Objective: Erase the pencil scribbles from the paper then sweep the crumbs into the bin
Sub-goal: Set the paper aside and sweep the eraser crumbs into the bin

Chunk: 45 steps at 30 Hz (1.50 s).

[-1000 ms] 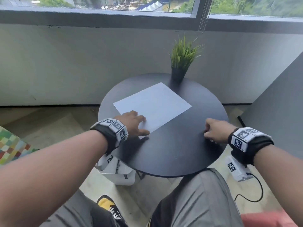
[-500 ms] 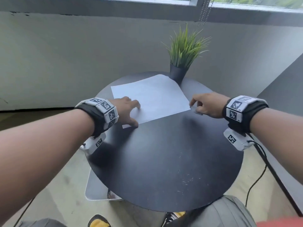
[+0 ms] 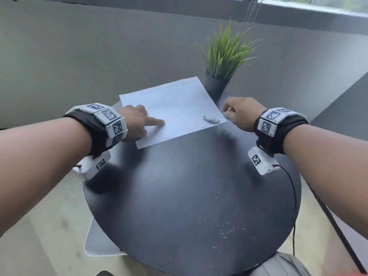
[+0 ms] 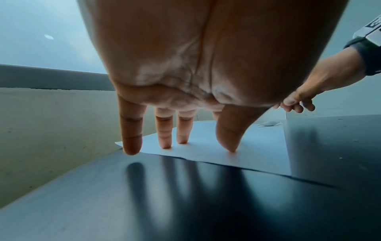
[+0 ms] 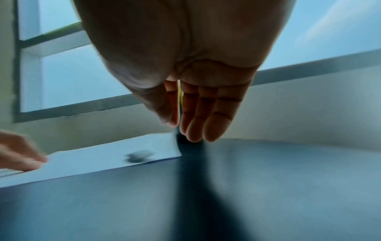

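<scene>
Eraser (image 3: 211,119) now released onto paper (image 3: 175,108); right hand (image 3: 242,114) grip slack, left hand (image 3: 135,123) fingers pressing paper.

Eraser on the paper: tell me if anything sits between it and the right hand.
Nothing visible does. The eraser lies near the paper's right corner, and the right hand hovers just beyond that edge, empty.

Both wrists wore black bands (image 3: 286,132) w/ white blocks of b&w square markers; white camera pod (image 3: 262,160) underneath, black cable (image 3: 294,206) on right.
</scene>
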{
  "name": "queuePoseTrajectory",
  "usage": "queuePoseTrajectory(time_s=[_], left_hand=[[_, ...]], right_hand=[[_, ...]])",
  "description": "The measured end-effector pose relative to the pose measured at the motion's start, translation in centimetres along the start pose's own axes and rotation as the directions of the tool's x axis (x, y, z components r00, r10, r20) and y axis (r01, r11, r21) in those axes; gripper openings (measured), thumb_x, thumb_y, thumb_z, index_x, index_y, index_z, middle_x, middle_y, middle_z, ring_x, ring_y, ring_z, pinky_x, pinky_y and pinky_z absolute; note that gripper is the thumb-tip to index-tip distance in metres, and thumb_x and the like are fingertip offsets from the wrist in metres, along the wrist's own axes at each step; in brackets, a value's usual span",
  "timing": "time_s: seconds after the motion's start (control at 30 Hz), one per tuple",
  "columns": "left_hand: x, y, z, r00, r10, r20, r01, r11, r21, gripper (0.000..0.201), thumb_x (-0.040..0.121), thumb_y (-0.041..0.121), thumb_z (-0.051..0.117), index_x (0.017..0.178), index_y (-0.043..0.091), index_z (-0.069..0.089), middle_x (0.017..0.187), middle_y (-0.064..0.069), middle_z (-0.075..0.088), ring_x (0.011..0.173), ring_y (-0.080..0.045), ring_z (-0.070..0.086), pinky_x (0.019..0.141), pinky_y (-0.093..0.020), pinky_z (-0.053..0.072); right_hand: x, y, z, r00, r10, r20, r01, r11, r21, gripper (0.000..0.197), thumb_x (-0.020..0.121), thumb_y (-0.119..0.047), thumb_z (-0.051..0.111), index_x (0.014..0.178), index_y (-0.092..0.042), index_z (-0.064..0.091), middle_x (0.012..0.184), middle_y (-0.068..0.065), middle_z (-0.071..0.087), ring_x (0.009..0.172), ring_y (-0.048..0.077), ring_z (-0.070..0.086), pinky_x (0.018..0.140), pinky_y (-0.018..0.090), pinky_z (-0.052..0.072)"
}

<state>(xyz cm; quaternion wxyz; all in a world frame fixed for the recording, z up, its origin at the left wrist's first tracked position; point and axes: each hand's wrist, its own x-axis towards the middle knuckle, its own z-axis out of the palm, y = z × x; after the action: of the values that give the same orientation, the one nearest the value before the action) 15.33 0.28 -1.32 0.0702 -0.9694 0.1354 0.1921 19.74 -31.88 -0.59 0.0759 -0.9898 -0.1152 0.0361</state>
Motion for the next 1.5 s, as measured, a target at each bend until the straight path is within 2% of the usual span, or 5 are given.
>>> queuePoseTrajectory(time_s=[0.37, 0.6, 0.87, 1.23, 1.5], left_hand=[[-1.4, 2.6, -0.2, 0.991, -0.117, 0.059, 0.115, 0.993, 0.038, 0.056, 0.099, 0.049, 0.037, 0.152, 0.047, 0.020, 0.153, -0.008, 0.031, 0.138, -0.034, 0.037, 0.111, -0.046, 0.035], [-3.8, 10.8, 0.5, 0.947, 0.286, -0.148, -0.289, 0.957, 0.006, 0.075, 0.093, 0.065, 0.046, 0.153, 0.025, 0.025, 0.163, -0.002, 0.013, 0.150, -0.021, 0.014, 0.118, -0.040, 0.024], [-6.3, 14.3, -0.7, 0.874, 0.457, -0.168, -0.477, 0.734, -0.483, 0.036, 0.091, 0.057, 0.055, 0.088, 0.027, 0.073, 0.082, 0.013, 0.073, 0.082, -0.009, 0.066, 0.079, -0.029, 0.051], [-9.0, 14.8, 4.3, 0.945, 0.323, 0.044, -0.318, 0.943, -0.098, 0.096, 0.083, 0.082, 0.034, 0.158, 0.028, 0.008, 0.166, -0.006, -0.009, 0.152, -0.026, -0.007, 0.121, -0.054, 0.005], [-15.0, 12.9, 4.7, 0.859, 0.369, -0.354, -0.505, 0.727, -0.465, 0.050, 0.087, 0.066, 0.042, 0.101, 0.029, 0.072, 0.094, 0.012, 0.073, 0.090, -0.011, 0.066, 0.085, -0.032, 0.049]], right_hand=[[-14.6, 0.3, 2.3, 0.881, -0.124, 0.456, 0.168, 0.984, -0.058, 0.096, 0.079, -0.081, 0.019, 0.156, -0.026, 0.004, 0.163, -0.006, -0.011, 0.149, 0.014, -0.012, 0.121, 0.045, 0.005], [-11.7, 4.5, -0.6, 0.956, 0.043, 0.290, -0.067, 0.995, 0.072, 0.074, 0.089, -0.069, 0.034, 0.148, -0.025, 0.033, 0.155, -0.006, 0.032, 0.146, 0.018, 0.025, 0.119, 0.035, 0.019], [-19.2, -1.7, 0.9, 0.797, -0.386, 0.463, 0.358, 0.921, 0.152, 0.070, 0.093, -0.059, 0.032, 0.154, -0.026, 0.021, 0.161, -0.012, 0.013, 0.148, 0.006, 0.008, 0.121, 0.030, 0.011], [-21.9, 0.4, 5.6, 0.931, 0.267, 0.247, -0.263, 0.964, -0.050, 0.085, 0.090, -0.071, 0.020, 0.156, -0.021, 0.002, 0.163, 0.001, -0.010, 0.149, 0.024, -0.011, 0.118, 0.053, 0.001], [-29.4, -9.4, 6.7, 0.918, -0.298, 0.261, 0.263, 0.951, 0.160, 0.091, 0.083, -0.078, 0.013, 0.155, -0.025, -0.006, 0.161, -0.006, -0.015, 0.147, 0.008, -0.020, 0.121, 0.037, -0.006]])
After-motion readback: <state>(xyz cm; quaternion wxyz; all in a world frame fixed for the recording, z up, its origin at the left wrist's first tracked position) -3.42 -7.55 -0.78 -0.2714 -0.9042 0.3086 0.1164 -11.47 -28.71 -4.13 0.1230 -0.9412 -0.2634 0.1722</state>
